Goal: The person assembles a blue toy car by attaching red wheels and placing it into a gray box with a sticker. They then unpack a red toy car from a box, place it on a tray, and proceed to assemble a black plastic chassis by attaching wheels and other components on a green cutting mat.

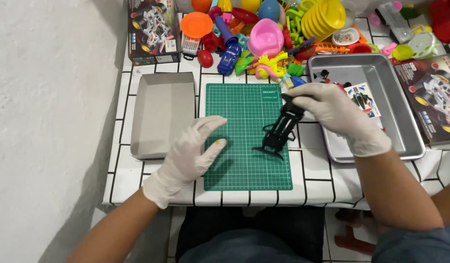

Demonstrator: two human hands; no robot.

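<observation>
Two hands | left hand [193, 153] flat, empty, on green mat's [244, 160] left edge | right hand [334, 114] pinching black frame [279, 131] over right edge

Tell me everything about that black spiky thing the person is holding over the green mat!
The black plastic frame looks like a toy car chassis: long, thin and full of open gaps, with small prongs sticking out at its sides. It seems to be hard, dull plastic. It hangs tilted, its upper end pinched by the gloved right hand, its lower end touching or nearly touching the right part of the green cutting mat. The gloved left hand rests flat on the mat's left edge, apart from the frame.
</observation>
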